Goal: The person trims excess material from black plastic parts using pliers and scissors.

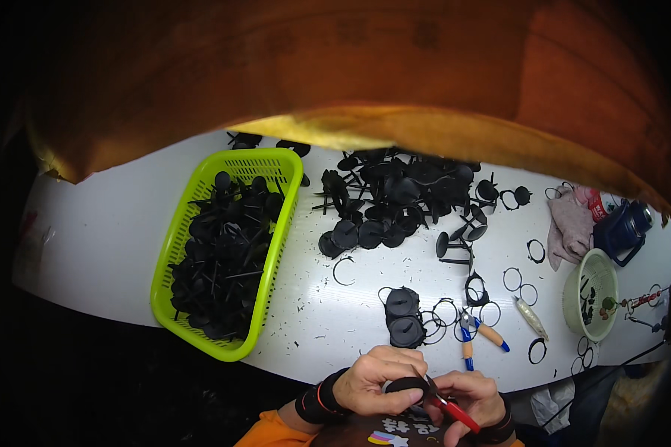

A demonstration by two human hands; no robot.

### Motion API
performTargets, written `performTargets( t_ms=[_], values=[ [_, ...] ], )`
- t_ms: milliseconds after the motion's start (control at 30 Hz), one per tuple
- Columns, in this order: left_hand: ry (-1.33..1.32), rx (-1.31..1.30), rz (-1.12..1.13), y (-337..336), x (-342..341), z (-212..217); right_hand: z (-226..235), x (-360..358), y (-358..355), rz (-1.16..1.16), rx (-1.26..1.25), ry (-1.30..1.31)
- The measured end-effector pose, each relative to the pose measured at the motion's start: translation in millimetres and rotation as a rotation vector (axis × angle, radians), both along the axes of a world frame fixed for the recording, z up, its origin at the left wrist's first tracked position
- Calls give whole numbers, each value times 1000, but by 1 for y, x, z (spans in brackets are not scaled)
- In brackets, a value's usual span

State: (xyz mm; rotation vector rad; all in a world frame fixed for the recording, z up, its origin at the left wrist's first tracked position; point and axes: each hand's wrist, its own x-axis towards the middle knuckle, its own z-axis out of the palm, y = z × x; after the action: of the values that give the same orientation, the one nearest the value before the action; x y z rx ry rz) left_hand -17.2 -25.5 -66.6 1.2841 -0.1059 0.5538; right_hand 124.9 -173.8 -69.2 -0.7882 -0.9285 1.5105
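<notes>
White table [104,253]: green basket [232,350] at left, black discs [402,190] heaped towards the far side, loose black rings [530,352] and pliers [467,335] nearer, cloth [572,227], flask [620,232] and bowl [574,292] at right

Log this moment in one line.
left hand: pinching black disc | right hand: holding red-handled cutters by disc | pliers: on table | green basket: holding black pieces
</notes>
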Motion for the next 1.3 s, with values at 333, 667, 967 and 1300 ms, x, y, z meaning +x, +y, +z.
performTargets(
  t_ms=[333,667,967,1300],
  values=[
    [-1,-19,22,-1,0,1,7,0,-4,-33,-102,-36],
    [98,-36,-45,-3,-3,-14,-16,23,-12,-506,-134,-101],
    [22,-158,191,-12,-7,-11,-25,82,5,-1039,-159,-1539],
    [-54,-49,312,-15,-24,-20,-58,141,10,-948,-257,-1705]
  ],
)
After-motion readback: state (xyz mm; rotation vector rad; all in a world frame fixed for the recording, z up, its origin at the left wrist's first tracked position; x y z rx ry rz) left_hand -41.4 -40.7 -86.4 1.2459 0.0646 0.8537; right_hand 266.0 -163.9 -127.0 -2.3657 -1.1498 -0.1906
